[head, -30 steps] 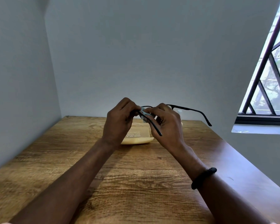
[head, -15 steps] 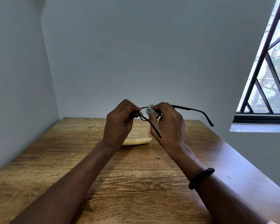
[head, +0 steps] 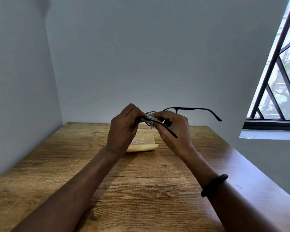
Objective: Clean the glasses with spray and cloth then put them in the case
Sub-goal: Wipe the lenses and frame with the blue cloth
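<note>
Black-framed glasses (head: 191, 109) are held up above the wooden table (head: 141, 181), both temples unfolded, one pointing right and one toward me. My left hand (head: 124, 128) pinches the frame at its left end. My right hand (head: 174, 129) presses a small pale blue cloth (head: 150, 117) against a lens; most of the cloth and both lenses are hidden by my fingers. A pale yellow case (head: 146, 144) with printed text lies on the table behind my hands. No spray bottle is clearly visible.
Grey walls close the table in on the left and at the back. A barred window (head: 278, 81) with a white sill is at the right. A black band sits on my right wrist (head: 214, 185).
My right fingers have shifted the cloth along the lens, from bunched above the frame to pressed lower against it. Both hands and the glasses stay in about the same place.
</note>
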